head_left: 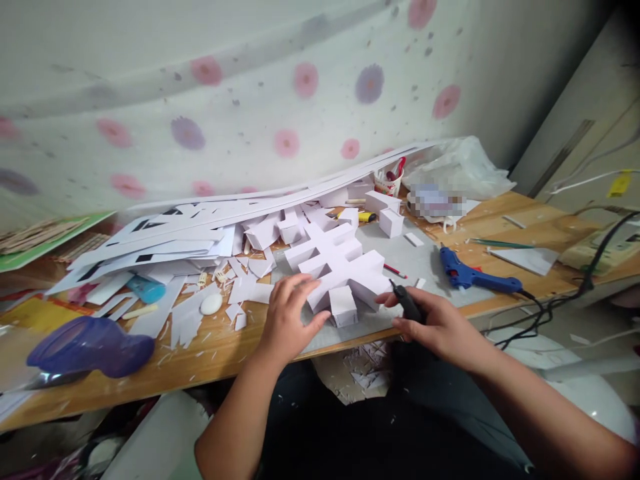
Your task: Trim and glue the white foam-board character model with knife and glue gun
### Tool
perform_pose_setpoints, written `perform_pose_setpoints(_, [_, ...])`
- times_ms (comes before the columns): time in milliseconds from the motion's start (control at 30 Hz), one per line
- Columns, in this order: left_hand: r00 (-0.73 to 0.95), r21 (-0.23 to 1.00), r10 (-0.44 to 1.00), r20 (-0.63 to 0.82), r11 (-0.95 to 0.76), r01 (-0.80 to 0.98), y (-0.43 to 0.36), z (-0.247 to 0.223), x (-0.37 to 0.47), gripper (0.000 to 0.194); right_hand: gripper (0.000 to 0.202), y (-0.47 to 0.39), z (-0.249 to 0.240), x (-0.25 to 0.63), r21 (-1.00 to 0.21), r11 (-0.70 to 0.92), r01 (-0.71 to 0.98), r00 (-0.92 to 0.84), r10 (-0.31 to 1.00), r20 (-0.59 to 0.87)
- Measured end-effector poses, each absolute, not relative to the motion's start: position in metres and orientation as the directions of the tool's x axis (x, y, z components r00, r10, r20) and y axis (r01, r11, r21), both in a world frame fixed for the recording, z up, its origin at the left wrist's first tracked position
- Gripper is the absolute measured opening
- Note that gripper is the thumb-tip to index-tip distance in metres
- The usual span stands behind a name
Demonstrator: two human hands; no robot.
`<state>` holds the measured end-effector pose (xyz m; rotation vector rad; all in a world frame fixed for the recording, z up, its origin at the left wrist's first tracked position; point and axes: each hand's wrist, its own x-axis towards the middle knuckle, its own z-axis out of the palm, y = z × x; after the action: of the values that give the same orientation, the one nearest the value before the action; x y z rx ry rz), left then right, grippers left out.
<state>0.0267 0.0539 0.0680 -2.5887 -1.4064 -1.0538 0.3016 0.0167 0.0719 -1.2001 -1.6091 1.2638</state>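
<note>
A branching white foam-board model (pixel 336 259) sits on a grey mat (pixel 370 327) near the table's front edge. My left hand (pixel 289 317) is at its near left side with fingers spread, thumb close to the small white box-shaped part (pixel 343 305) at the model's front; whether it touches I cannot tell. In my right hand (pixel 440 325) is a black-handled tool (pixel 407 304) with a thin tip, pointing toward the model's right side. A red pencil (pixel 395 270) lies beside the model, and a blue glue gun (pixel 470 275) rests to the right.
White offcuts (pixel 190 313) and large sheets (pixel 165 240) cover the left and back. A purple plastic container (pixel 95 345) lies at front left. A yellow cutter (pixel 365 217), a tool cup (pixel 389 181) and a plastic bag (pixel 460 163) are behind. Black cables (pixel 540 313) hang at right.
</note>
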Motion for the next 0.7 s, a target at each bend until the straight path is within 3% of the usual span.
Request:
perform_pose_setpoints(133, [0.512,0.215,0.758,0.404,-0.622,0.753,0.05,0.083,0.043,0.039,0.026,0.019,0.077,0.275,-0.996,0.001,0.092,-0.35,0.936,-0.031])
perform_pose_setpoints(267, [0.44,0.258,0.837,0.325,-0.526,0.811,0.053,0.081,0.035,0.069,0.026,0.021,0.077,0.263,-0.994,0.01,0.106,-0.379,0.925,-0.031])
perform_pose_setpoints(367, [0.326,0.376,0.89,0.318,-0.434,0.819,0.054,0.07,0.019,0.077,0.028,0.019,0.075,0.271,-0.99,0.069,0.122,-0.367,0.93,0.019])
perform_pose_setpoints(500, [0.176,0.598,0.958,0.226,-0.279,0.751,0.057,0.056,0.011,0.069,0.029,0.021,0.065,0.294,-0.987,0.098,0.128,-0.21,0.975,0.07])
perform_pose_setpoints(700, [-0.009,0.852,0.989,0.145,-0.12,0.51,0.07,0.052,0.022,0.038,0.03,0.019,0.056,0.312,-0.984,0.101,0.147,-0.022,0.995,0.099])
